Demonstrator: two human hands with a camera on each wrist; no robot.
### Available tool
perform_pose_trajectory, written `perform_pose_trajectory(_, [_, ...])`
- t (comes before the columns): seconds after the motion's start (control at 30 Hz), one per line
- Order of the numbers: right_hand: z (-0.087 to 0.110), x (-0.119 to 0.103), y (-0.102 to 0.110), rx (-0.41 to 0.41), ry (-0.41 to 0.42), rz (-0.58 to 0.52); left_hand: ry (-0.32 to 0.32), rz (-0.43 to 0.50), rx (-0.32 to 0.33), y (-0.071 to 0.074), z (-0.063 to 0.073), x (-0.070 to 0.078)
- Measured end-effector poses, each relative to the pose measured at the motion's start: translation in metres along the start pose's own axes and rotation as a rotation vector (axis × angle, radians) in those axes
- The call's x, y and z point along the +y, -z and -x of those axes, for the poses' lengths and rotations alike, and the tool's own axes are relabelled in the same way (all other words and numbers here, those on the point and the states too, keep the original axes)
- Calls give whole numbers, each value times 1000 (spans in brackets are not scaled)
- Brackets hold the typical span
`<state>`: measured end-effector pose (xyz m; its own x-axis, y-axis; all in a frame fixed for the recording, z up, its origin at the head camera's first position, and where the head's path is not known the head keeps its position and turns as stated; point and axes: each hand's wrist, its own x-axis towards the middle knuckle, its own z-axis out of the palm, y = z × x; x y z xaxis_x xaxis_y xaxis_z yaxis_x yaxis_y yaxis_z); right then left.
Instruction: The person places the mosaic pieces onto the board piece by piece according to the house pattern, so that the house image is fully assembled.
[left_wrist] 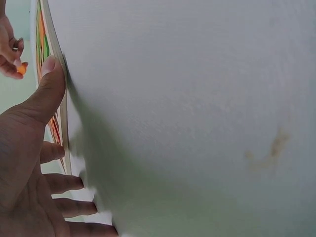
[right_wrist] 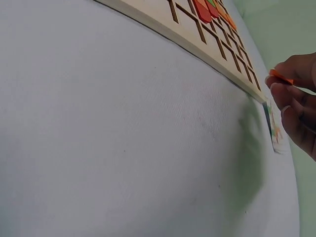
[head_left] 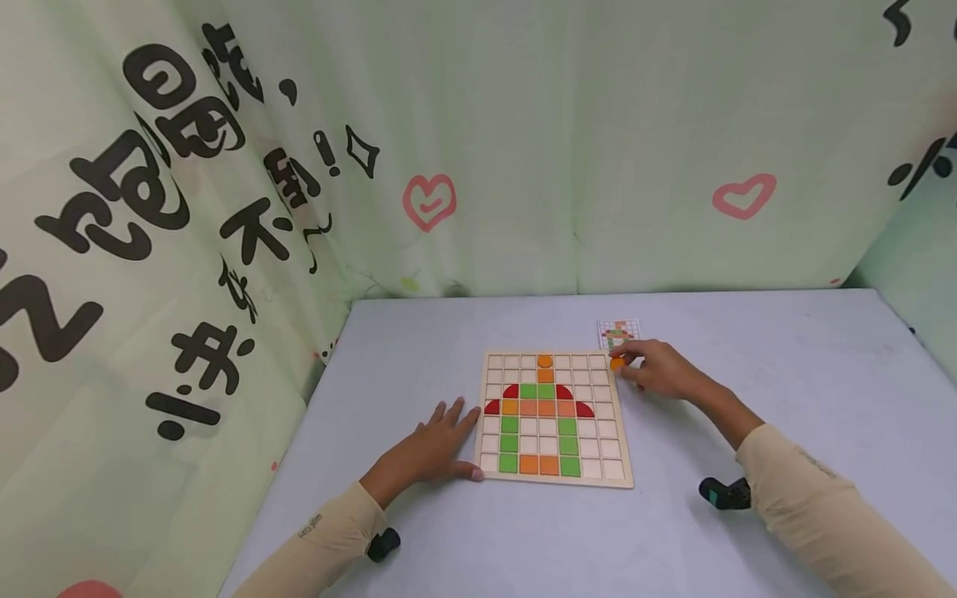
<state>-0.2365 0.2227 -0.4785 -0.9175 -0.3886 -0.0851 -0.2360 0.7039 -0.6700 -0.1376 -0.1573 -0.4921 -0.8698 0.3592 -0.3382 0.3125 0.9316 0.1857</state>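
A wooden grid board (head_left: 609, 465) lies flat, with green, orange and red tiles set in several of its squares. An orange disc (head_left: 545, 361) tops the coloured pattern. Over the board's top right corner, my right hand (head_left: 658, 370) pinches a small orange tile (right_wrist: 281, 77) between thumb and fingertips. In the head view that tile looks rounded. At the board's left side, my left hand (head_left: 436, 444) rests with fingers spread, its thumb at the lower left corner. The left wrist view shows the left thumb (left_wrist: 49, 74) against the board's edge.
A small pattern card (head_left: 618, 332) lies just behind the board's top right corner, partly beside the right fingers. A pale cloth covers the table (head_left: 419, 332). Light green curtains (head_left: 508, 100) with black lettering and red hearts hang behind and at the sides.
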Motion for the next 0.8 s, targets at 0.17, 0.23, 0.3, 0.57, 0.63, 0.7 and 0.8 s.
perform_pose_trajectory(0.17, [-8,-5,-4,-10,23,-23,7,13,-6,0,-3,0])
perform_pose_trajectory(0.23, [-11,-8,-6,-18,23,-42,10,13,-12,0,-3,0])
perform_pose_trajectory(0.3, [-15,-11,-9,-19,18,-59,13,9,-17,-1,-3,0])
perform_pose_trajectory(0.57, [-26,-20,-18,-32,30,-110,12,14,-8,-2,-3,-1])
perform_pose_trajectory(0.63, [-29,-20,-20,-34,36,-106,12,12,-5,-1,-2,0])
perform_pose_trajectory(0.7, [-33,-20,-22,-35,42,-101,12,12,-3,-1,-2,0])
perform_pose_trajectory(0.8, [-38,-20,-27,-37,33,-95,15,12,-3,0,-2,0])
